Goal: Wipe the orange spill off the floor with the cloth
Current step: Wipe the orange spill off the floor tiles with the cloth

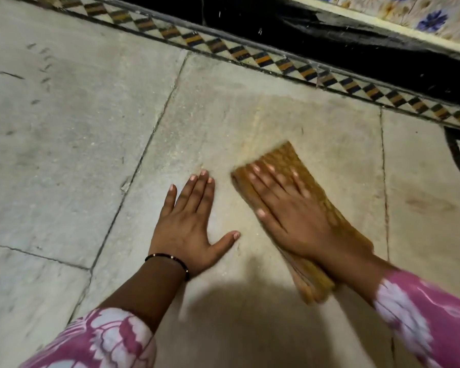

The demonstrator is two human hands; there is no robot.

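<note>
A folded orange-brown cloth [284, 156] lies flat on the pale stone floor [77, 128], right of centre. My right hand [290, 213] presses down on it with straight, spread fingers and looks blurred. My left hand [189, 221] rests flat on the bare floor just left of the cloth, fingers straight, thumb pointing toward the cloth. A faint orange-tinted smear [255, 123] shows on the tile beyond the cloth's far end.
A patterned diamond border strip [250, 54] runs diagonally along the far side, with a black band [329, 35] and floral wall tiles [422, 19] behind it. Dark grout lines [149, 144] cross the floor. A shadow [237, 314] falls between my arms.
</note>
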